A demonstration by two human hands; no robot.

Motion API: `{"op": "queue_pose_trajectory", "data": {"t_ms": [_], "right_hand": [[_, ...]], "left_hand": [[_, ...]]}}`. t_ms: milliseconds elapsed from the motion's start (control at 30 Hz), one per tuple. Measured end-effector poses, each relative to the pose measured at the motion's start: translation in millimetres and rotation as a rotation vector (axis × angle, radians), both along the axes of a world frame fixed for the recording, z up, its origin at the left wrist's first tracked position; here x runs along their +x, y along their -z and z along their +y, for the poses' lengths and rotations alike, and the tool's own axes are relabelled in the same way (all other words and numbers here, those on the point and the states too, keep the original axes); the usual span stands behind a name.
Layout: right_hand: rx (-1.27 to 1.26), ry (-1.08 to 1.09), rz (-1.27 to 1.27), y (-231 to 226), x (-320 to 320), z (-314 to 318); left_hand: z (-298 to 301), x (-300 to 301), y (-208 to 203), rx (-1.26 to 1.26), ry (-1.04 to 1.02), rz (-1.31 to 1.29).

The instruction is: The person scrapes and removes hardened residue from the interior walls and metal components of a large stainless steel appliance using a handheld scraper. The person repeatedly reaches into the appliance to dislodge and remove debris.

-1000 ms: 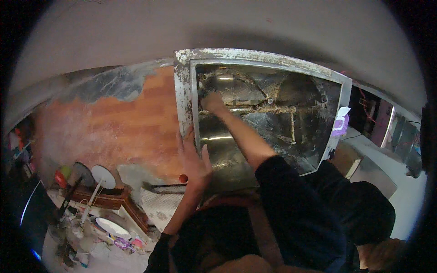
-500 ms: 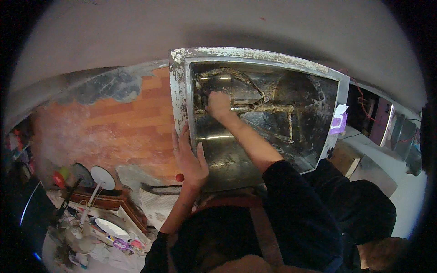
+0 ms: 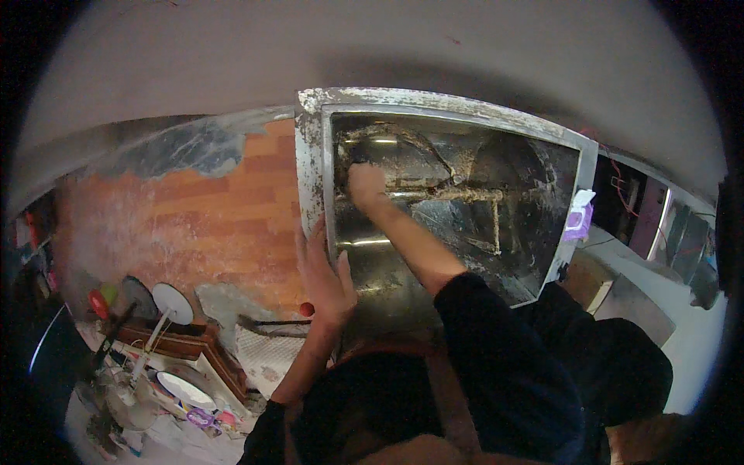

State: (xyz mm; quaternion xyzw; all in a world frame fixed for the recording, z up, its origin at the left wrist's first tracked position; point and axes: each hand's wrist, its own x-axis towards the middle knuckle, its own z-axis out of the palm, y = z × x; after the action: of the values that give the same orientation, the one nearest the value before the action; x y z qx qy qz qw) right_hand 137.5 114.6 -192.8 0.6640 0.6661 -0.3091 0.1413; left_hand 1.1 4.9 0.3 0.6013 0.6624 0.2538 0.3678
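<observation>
A large metal trough [image 3: 372,291] with a worn, flaking rim stands before me. Inside it lies a mixing shaft [image 3: 473,195] with curved arms, crusted with pale residue. My right hand [image 3: 367,186] reaches in at the trough's left end, fingers curled closed near the shaft and the end wall. Something dark shows just beyond the knuckles, but I cannot make out what the hand holds. On the left rim rests my left hand [image 3: 327,275], fingers stretched out and the thumb apart, holding nothing.
A purple wipes packet [image 3: 578,221] sits on the right rim. Wood-patterned flooring [image 3: 225,225], partly worn, lies left. At lower left are a round white disc on a stand [image 3: 173,302], a wooden drawer-like piece [image 3: 198,349] and clutter. Red wires [image 3: 618,182] hang at right.
My right hand has shifted slightly left and nearer to me inside the trough. My left hand stays on the rim. The whole view has moved a little.
</observation>
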Motion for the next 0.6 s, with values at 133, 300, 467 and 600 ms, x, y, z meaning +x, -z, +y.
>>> {"op": "queue_pose_trajectory", "data": {"t_ms": [133, 300, 467, 600], "right_hand": [[-0.02, 0.062, -0.012, -36, 21, -21], [0.15, -0.017, 0.02, -17, 30, -17], [0.205, -0.125, -0.026, -7, 10, -18], [0.031, -0.088, 0.017, -14, -9, -12]], "left_hand": [[-5, -2, -5, -0.053, -0.035, -0.005], [-3, 0, -3, -0.025, -0.021, -0.011], [-1, -1, -6, -0.045, -0.024, -0.004], [-1, -2, -2, -0.018, -0.017, -0.003]]}}
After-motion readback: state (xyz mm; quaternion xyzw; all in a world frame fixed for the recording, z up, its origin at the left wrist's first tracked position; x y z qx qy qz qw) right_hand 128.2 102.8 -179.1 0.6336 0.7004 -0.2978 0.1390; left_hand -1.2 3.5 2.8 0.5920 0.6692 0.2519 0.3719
